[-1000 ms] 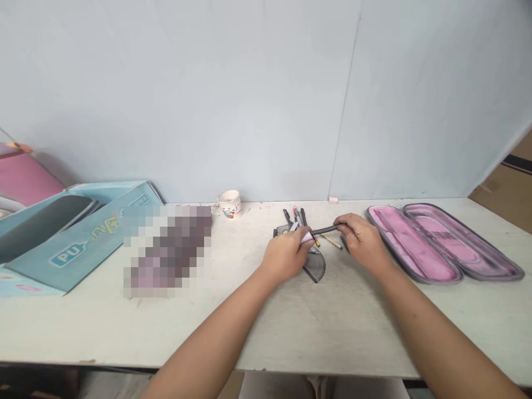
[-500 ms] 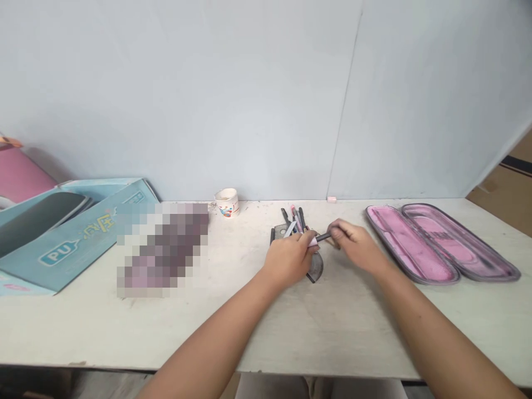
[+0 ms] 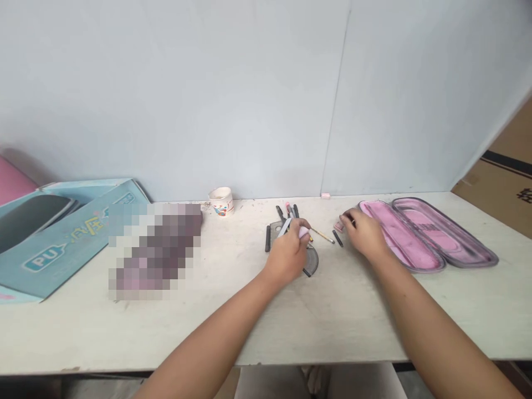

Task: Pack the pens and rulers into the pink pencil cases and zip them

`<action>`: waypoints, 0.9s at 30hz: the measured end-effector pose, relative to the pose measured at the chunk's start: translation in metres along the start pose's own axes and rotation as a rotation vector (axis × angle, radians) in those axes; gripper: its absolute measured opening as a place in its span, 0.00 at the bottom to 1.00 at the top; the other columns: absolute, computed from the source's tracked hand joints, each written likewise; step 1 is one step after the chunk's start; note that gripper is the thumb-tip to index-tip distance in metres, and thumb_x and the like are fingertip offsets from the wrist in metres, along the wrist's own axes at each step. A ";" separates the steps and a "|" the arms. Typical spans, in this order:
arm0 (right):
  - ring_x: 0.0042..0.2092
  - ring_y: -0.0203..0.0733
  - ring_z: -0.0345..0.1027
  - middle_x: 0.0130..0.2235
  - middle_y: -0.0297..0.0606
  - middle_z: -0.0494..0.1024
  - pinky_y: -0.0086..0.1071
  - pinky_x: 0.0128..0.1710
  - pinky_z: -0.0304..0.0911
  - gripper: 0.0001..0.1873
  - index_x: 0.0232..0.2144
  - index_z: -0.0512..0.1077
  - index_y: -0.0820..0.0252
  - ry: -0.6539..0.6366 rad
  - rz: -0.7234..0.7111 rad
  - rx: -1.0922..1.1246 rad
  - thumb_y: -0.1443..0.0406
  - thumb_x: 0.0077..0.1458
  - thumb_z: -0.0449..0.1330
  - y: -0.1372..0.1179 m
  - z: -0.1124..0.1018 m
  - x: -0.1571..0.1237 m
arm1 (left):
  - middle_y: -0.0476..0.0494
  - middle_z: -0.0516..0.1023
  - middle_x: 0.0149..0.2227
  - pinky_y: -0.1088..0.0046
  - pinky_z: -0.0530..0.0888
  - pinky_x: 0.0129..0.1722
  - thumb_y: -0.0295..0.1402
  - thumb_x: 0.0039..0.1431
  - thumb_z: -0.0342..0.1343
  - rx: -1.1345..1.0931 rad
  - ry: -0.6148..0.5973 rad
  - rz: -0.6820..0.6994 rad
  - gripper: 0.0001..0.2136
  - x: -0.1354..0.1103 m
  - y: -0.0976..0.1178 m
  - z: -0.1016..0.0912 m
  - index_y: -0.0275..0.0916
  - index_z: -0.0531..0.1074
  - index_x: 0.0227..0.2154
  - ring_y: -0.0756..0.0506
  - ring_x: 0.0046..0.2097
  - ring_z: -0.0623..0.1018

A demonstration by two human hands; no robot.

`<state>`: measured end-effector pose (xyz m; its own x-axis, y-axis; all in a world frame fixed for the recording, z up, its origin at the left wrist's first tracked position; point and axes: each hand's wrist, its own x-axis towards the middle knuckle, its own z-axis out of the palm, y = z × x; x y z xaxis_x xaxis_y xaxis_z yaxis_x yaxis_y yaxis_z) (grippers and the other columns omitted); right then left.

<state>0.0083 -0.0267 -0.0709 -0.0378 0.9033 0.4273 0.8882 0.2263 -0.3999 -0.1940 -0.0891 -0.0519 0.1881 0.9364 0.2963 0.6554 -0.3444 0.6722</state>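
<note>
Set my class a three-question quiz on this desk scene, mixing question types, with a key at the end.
1. True or false: the pink case lies open.
2. Where is the cup? A) inside the case; B) on the table; C) inside the blue box.
3. Which hand is nearer the case?

Key: 1. True. 2. B. 3. The right hand.
</note>
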 end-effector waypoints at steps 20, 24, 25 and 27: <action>0.36 0.34 0.68 0.37 0.35 0.71 0.34 0.42 0.65 0.14 0.39 0.66 0.58 -0.117 0.171 1.186 0.58 0.51 0.56 -0.036 0.010 -0.008 | 0.52 0.64 0.22 0.74 0.64 0.30 0.44 0.60 0.40 -0.338 -0.005 -0.053 0.15 0.004 -0.013 0.006 0.39 0.64 0.39 0.50 0.25 0.66; 0.39 0.35 0.69 0.40 0.36 0.73 0.36 0.46 0.63 0.17 0.39 0.66 0.56 -0.159 0.116 1.296 0.57 0.48 0.60 -0.057 0.006 -0.020 | 0.52 0.64 0.24 0.74 0.64 0.29 0.44 0.61 0.40 -0.314 -0.037 -0.011 0.15 0.001 -0.010 0.009 0.38 0.63 0.37 0.50 0.26 0.65; 0.41 0.36 0.69 0.40 0.37 0.74 0.37 0.47 0.62 0.16 0.40 0.66 0.56 -0.155 0.100 1.322 0.57 0.48 0.60 -0.061 0.005 -0.022 | 0.52 0.63 0.24 0.74 0.63 0.29 0.44 0.61 0.39 -0.307 -0.046 0.003 0.15 0.001 -0.009 0.009 0.38 0.62 0.37 0.50 0.27 0.65; 0.44 0.38 0.69 0.40 0.37 0.75 0.38 0.49 0.61 0.16 0.40 0.66 0.55 -0.156 0.073 1.365 0.57 0.49 0.60 -0.065 0.004 -0.024 | 0.52 0.63 0.25 0.74 0.63 0.28 0.44 0.61 0.38 -0.300 -0.065 0.024 0.15 0.000 -0.009 0.011 0.38 0.62 0.40 0.51 0.27 0.64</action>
<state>-0.0499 -0.0618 -0.0588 -0.1424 0.9391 0.3127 -0.2571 0.2700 -0.9279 -0.1920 -0.0855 -0.0656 0.2536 0.9268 0.2771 0.4066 -0.3621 0.8388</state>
